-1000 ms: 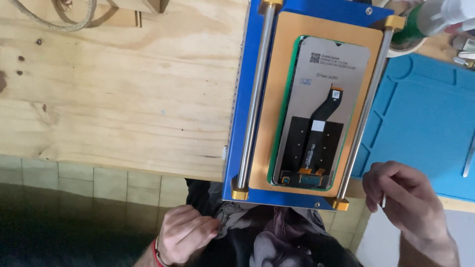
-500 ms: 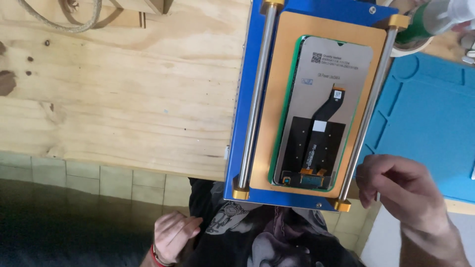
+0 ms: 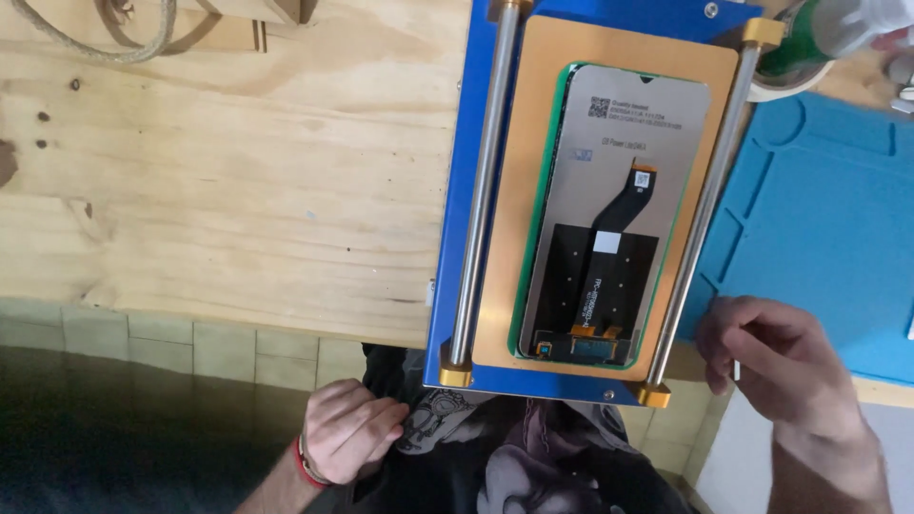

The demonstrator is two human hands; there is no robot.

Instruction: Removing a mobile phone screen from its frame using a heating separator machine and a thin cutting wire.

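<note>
My right hand [image 3: 776, 366] pinches a small white bit by the blue mat [image 3: 819, 219]; left hand [image 3: 347, 428] curled loosely at shirt. Phone screen [image 3: 609, 219] sits btwn jig rails [image 3: 481, 181].

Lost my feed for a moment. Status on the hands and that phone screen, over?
Left hand curled at the shirt, off the bench. Right hand pinching a small white piece beside the blue fixture. Phone screen face down on orange pad, untouched. Nothing over it.

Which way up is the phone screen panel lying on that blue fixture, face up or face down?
Face down. The phone screen panel lies flat on the blue fixture with its back showing: a black ribbon cable, grey backing and printed labels, not glass.
</note>
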